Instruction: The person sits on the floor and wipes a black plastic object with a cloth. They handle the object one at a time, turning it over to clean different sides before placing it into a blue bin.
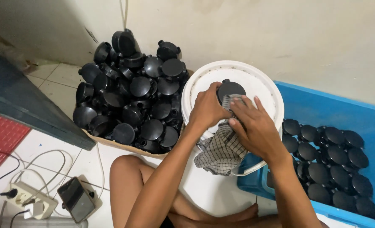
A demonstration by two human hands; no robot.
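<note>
My left hand [207, 109] grips a round black plastic part [230, 89] over the white bucket lid [261, 84]. Against that part my right hand [255, 126] presses a grey checked cloth [221, 150], whose loose end hangs down toward my lap. Both hands meet at the lid's centre.
A heap of the same black parts [132, 97] fills a box at the left by the wall. A blue crate [322, 107] at the right holds several black parts [335, 156] laid flat. A phone [76, 198], power strip [29, 198] and cables lie on the tiled floor at lower left. My bare legs [126, 185] are below.
</note>
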